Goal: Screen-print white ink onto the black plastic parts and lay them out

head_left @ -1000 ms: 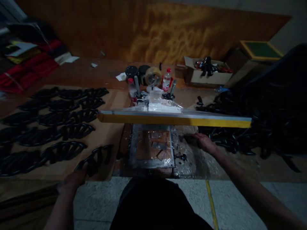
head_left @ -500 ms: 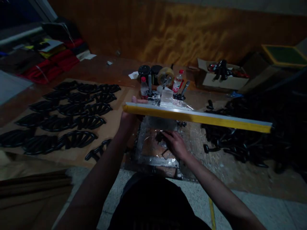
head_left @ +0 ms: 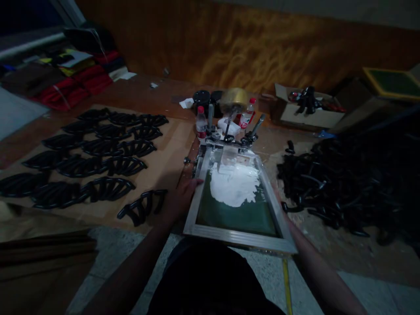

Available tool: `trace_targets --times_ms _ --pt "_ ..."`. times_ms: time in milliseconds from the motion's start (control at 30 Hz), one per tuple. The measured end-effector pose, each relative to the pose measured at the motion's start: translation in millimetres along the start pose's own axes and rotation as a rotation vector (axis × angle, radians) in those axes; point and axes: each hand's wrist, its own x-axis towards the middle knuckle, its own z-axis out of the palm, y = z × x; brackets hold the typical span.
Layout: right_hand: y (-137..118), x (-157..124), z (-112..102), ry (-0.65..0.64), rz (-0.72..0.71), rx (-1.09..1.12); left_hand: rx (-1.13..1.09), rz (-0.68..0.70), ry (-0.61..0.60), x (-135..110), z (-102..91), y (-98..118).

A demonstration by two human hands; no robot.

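Aluminium-framed printing screen (head_left: 241, 238) sat at front of tabletop (head_left: 144, 94), white ink (head_left: 233, 186) on its mesh. Left hand (head_left: 186, 192) at left rail, right hand (head_left: 278, 197) mostly hidden; couldn't tell either grip.

Dim light is leaving the room in shadow. A glossy orange-brown wooden panel (head_left: 262, 52) is standing behind the reddish-brown surface (head_left: 144, 97), while a yellow stripe (head_left: 287, 284) is running along the speckled grey floor (head_left: 111, 245).
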Motion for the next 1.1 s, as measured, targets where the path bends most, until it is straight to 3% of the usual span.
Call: trace_targets --times_ms 100,167,200,267,367,433,567,633,833,967,1100 --pt "2.0 21.8 -20.3 0.233 0.127 -0.028 -0.061 -0.055 -0.027 -4.6 16.3 -37.4" --pt "-20.1 42.6 -24.1 0.358 0.061 -0.050 -0.059 -0.057 -0.046 -1.0 26.2 -58.3" --pt "-35.5 52.7 -23.4 0.358 -0.014 -0.071 -0.044 -0.055 -0.049 1.8 30.1 -66.9" --pt "-66.8 67.6 -18.5 0.221 -0.129 -0.128 -0.006 -0.039 -0.043 7.2 35.5 -80.3" --pt "-95.5 64.9 -6.8 -0.092 -0.125 -0.191 0.009 -0.016 -0.047 11.6 39.4 -91.3" --pt "-98.5 47.1 -0.9 -0.227 -0.173 -0.210 0.008 -0.011 -0.053 11.9 40.5 -93.9" --pt "-87.6 12.6 -3.6 -0.386 -0.492 -0.183 0.022 -0.055 -0.047 10.3 41.0 -91.6" --pt "-84.6 9.6 -8.0 -0.436 -0.569 -0.149 0.016 -0.078 -0.053 9.6 40.4 -88.6" --pt "-83.2 0.7 10.3 -0.209 -0.509 -0.158 -0.018 -0.097 -0.044 8.9 39.1 -83.7" --pt "-78.5 -11.7 19.1 -0.247 -0.536 -0.092 -0.043 -0.108 -0.045 7.7 39.0 -83.3" --pt "-91.8 28.6 -1.6 -0.125 -0.323 -0.030 -0.079 -0.092 -0.069 4.2 30.1 -67.6"
